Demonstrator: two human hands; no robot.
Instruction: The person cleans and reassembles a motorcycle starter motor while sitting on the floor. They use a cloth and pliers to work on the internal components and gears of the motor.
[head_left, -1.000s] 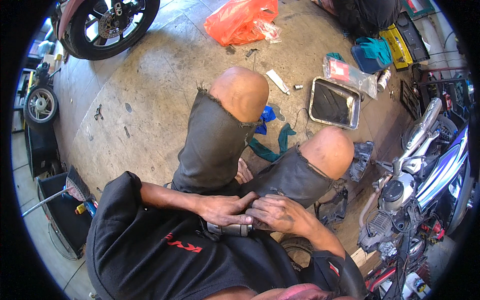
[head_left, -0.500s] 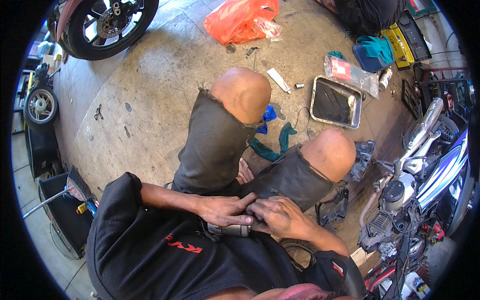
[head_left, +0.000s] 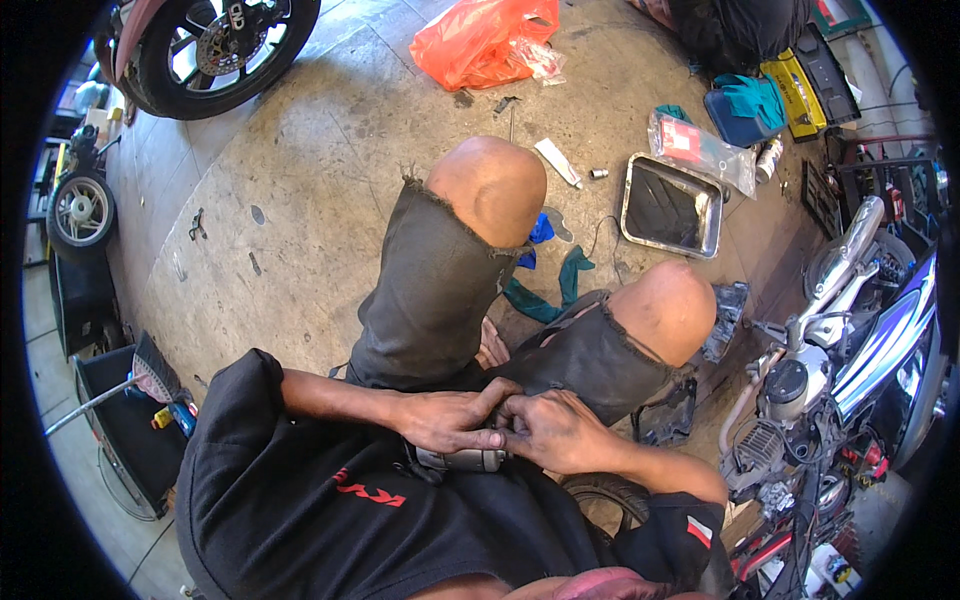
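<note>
if the grip of the left hand [head_left: 440, 418] were loosened, the grey cylinder [head_left: 462, 461] just below its thumb could be dropped; its rounded, apparently smooth side would be the likely cause. at the right hand [head_left: 565, 432], a slip could be caused by uneven pressure, since the contact there is largely hidden from above.

the left fingers are set over the cylinder, which appears to be clamped beneath them, close against the black shirt [head_left: 290, 470]; the thumb is stretched toward the right fingers. those are bent inward and pressed near the left fingertips, beside the cylinder's end; how tightly they are closed, and whether anything is held between them, cannot be told.

well ahead of the fingers, a white tube [head_left: 558, 163] is seen on the floor [head_left: 310, 230]; nearer to them and slightly right, a green cloth [head_left: 571, 280]; farther right, a metal tray [head_left: 711, 215] is placed.
</note>
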